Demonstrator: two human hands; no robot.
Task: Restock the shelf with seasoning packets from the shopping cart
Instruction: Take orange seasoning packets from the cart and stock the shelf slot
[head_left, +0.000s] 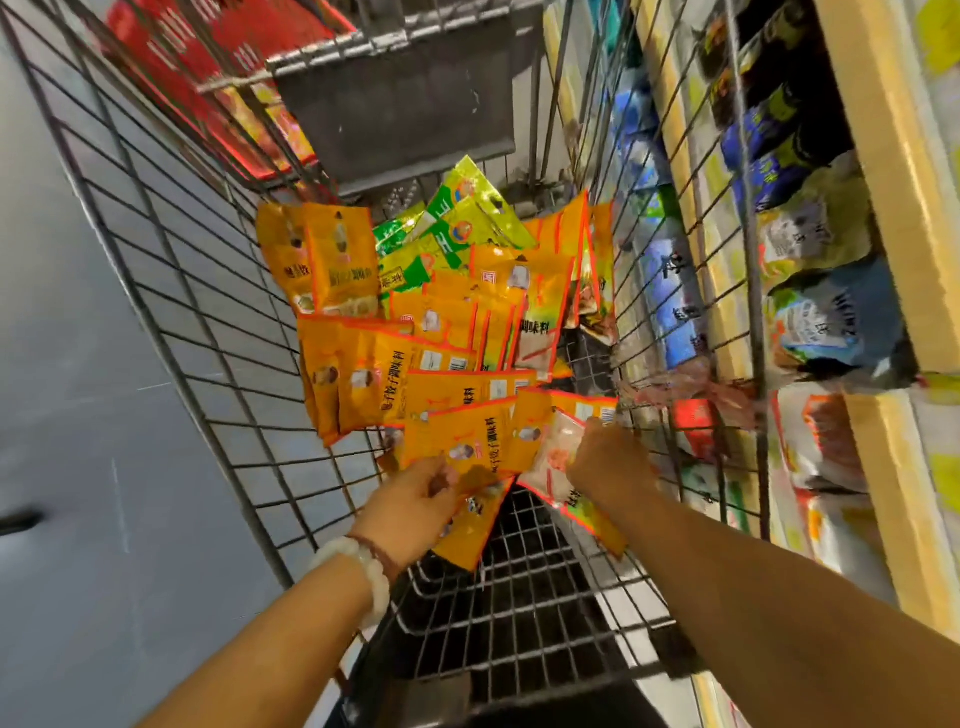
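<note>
Orange packet (470, 512) pinched in left hand (410, 501) fingers, right hand (608, 460) seemingly gripping pale packet (558, 462)

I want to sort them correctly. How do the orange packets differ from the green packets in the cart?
The orange packets are many and fill most of the cart; the green packets are few and lie at its far end. Both hands, left and right, hold orange packets; no hand touches the green ones. Both kinds are flat and glossy.

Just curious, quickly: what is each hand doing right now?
Left hand: grips an orange packet.
Right hand: grips a pale packet.
</note>
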